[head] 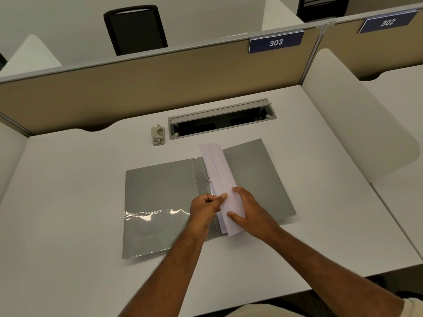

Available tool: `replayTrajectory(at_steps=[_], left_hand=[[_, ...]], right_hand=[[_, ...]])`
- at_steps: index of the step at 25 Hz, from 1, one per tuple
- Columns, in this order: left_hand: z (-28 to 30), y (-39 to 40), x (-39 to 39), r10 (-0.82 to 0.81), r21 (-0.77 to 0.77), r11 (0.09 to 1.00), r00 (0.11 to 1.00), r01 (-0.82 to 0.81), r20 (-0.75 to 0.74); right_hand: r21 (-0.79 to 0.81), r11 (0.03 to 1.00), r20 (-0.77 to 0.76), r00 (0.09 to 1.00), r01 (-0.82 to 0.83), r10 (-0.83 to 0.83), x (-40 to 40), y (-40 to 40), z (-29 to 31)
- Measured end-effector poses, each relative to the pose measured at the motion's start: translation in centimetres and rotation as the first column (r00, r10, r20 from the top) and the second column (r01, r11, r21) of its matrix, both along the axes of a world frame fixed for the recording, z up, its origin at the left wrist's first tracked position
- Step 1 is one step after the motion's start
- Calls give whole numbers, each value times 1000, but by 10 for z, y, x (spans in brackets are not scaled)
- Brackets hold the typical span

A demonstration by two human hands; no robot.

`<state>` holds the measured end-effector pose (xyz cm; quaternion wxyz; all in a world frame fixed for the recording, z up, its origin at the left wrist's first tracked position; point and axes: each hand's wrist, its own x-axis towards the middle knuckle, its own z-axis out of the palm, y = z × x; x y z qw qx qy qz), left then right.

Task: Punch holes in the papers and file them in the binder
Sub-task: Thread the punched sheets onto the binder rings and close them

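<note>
Seating the papers on the binder rings

My left hand [204,205] pinches the papers [220,179] by their near edge; my right hand [248,208] lies flat on them, over the open binder [160,191] at its spine. If the holes miss the rings [207,179], pressing could tear them. The punch [158,135] sits well apart.
</note>
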<state>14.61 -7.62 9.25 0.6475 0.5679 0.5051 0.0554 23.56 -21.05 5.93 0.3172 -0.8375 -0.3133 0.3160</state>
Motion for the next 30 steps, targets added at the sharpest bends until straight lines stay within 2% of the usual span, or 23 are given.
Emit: replayTrajectory(at_steps=[6,12,17,30], left_hand=[[3,16,-9,-25,60,998,1000,25,1],[16,50,-33,-66,236,970,998,61,14],[17,81,-65,-29,314,949,999,37,-28],[-28,114,-115,161,309,945,974,-105,-162]], right_hand=[[34,999,-28,999,36,-35,6,-6,-3],[85,994,-55,997,62,-57,10,-10,-9],[115,990,-55,996,78,-73,11,-10,-12],[130,983,-59,991,126,-119,9,-9,-19]])
